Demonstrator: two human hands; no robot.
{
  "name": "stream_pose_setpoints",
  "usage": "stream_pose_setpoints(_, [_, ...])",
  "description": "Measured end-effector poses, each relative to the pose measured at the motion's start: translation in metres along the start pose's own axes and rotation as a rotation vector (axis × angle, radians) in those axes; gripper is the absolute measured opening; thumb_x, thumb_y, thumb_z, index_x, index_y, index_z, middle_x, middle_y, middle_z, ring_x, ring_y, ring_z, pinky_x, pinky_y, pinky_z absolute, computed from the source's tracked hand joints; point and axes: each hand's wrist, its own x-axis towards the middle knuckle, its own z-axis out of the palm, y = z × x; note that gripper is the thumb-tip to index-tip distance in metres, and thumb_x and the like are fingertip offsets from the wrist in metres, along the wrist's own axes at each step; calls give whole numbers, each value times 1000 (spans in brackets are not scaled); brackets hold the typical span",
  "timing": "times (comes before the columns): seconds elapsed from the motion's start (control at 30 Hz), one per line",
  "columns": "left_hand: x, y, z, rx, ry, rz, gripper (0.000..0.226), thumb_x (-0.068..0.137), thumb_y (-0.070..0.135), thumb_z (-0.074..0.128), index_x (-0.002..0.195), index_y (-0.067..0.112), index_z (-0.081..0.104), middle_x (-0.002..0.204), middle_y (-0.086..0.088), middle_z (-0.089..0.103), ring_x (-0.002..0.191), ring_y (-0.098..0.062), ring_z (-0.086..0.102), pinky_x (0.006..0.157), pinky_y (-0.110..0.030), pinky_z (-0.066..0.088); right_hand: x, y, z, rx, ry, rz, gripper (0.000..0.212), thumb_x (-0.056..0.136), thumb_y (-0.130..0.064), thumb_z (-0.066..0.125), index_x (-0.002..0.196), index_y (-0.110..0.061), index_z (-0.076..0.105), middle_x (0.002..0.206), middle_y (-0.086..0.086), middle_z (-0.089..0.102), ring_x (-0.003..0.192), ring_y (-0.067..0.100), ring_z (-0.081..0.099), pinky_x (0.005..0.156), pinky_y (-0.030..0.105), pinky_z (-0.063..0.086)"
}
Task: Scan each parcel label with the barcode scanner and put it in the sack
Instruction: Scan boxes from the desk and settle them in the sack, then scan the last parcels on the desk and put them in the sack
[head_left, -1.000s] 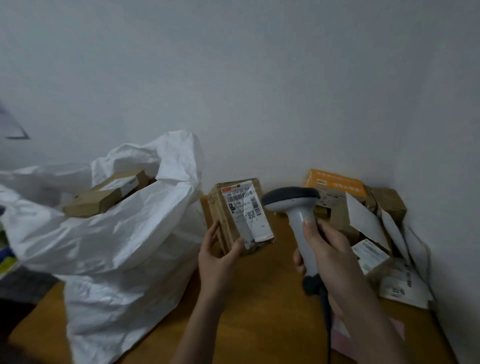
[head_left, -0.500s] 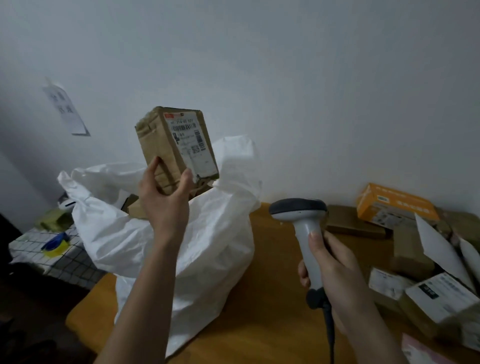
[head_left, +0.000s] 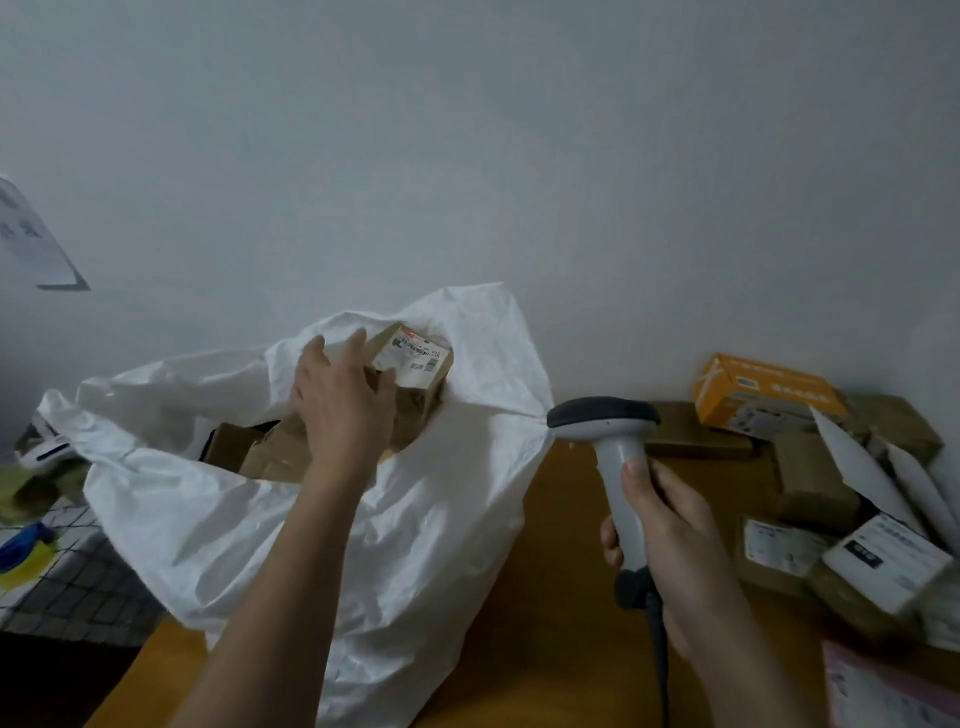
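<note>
While the left hand (head_left: 340, 400) hangs over the sack mouth, the brown parcel (head_left: 415, 371) sits just past its fingertips, up and to the right, lodged in the white sack (head_left: 311, 519) against the far wall of the opening. Left fingers (head_left: 317, 353) are spread and mostly straight, thumb close to the parcel's near face; can't tell if it touches. Nothing gripped, reads as release done or nearly so.

Parcel orientation: tilted, white label (head_left: 413, 356) face up and toward the wall, long axis running roughly left-near to right-far across the mouth. It rides high on other cartons (head_left: 260, 452) inside the sack, so it may want a push down.

Right hand (head_left: 670, 545) wraps the barcode scanner (head_left: 613, 457) handle, fingers curled tight round the grip, thumb up the front. Scanner stands upright over the counter (head_left: 561, 597), head pointing left toward the sack, cable trailing down.

Next move, as I judge it: remaining parcels (head_left: 810, 499) are piled on the counter's right end, by the orange box (head_left: 763, 395). Right hand is nearer but occupied. Left hand is free, so it has to cross in front of the scanner to fetch one. Labels there face mixed ways; pick one label-up.
</note>
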Motion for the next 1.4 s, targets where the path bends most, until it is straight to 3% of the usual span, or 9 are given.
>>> stream_pose_setpoints(0.37, [-78,122,78,-335,74,516,29,86,1,64,114,4,65,127,-21,53,114,-38,54,95,-50,45,8,7,-101,-65,315,32,26,100,-42,44,101,-23,62,61,7,58,56,20,54,55,35,44])
stream_pose_setpoints(0.57, [-179,185,169,-287,-397,618,35,89,6,60,125,10,58,129,-11,51,111,-29,55,93,-40,50,18,12,-198,-86,454,61,27,100,-41,45,92,-22,63,61,6,59,61,24,56,59,38,45])
stream_pose_setpoints(0.8, [-255,255,262,-327,-998,267,48,96,21,58,140,12,42,138,-7,46,117,-17,49,87,-16,38,33,18,-298,-91,506,145,28,100,-39,45,94,-18,63,67,10,60,58,20,56,57,36,45])
stream_pose_setpoints(0.9, [-269,281,289,-369,-1080,96,40,97,21,58,135,10,49,135,-8,53,110,-14,51,76,-11,42,44,26,-331,-84,518,169,31,100,-39,45,93,-15,63,65,9,59,60,23,55,59,36,46])
stream_pose_setpoints(0.97, [-277,291,305,-396,-1136,-49,46,98,23,57,140,9,45,139,-9,51,117,-19,52,84,-24,52,49,33,-347,-90,515,183,33,101,-38,44,91,-12,63,66,10,61,61,23,57,57,35,47])
stream_pose_setpoints(1.07, [-285,293,329,-370,-1203,-211,67,95,31,63,150,9,32,149,-11,41,132,-28,45,101,-38,48,60,50,-363,-57,491,213,32,100,-38,45,96,-13,65,78,15,66,65,20,59,56,33,49])
stream_pose_setpoints(1.13, [-290,289,342,-358,-1233,-256,65,93,30,65,148,8,35,146,-11,44,128,-25,49,94,-29,49,70,67,-371,-32,466,231,31,98,-38,50,100,-11,64,75,14,64,60,17,57,52,28,48])
stream_pose_setpoints(1.27, [-294,278,355,-483,-1278,-421,41,90,27,68,125,10,53,112,-2,63,87,-7,58,56,-13,51,87,105,-377,62,466,291,19,94,-23,61,110,-14,61,79,10,63,58,12,56,51,23,48])
stream_pose_setpoints(1.4, [-289,267,367,-586,-1348,-623,35,89,29,70,115,12,55,112,-8,65,96,-20,63,72,-29,52,101,129,-371,132,518,368,30,90,-15,64,117,-27,54,87,7,67,65,15,61,57,30,52])
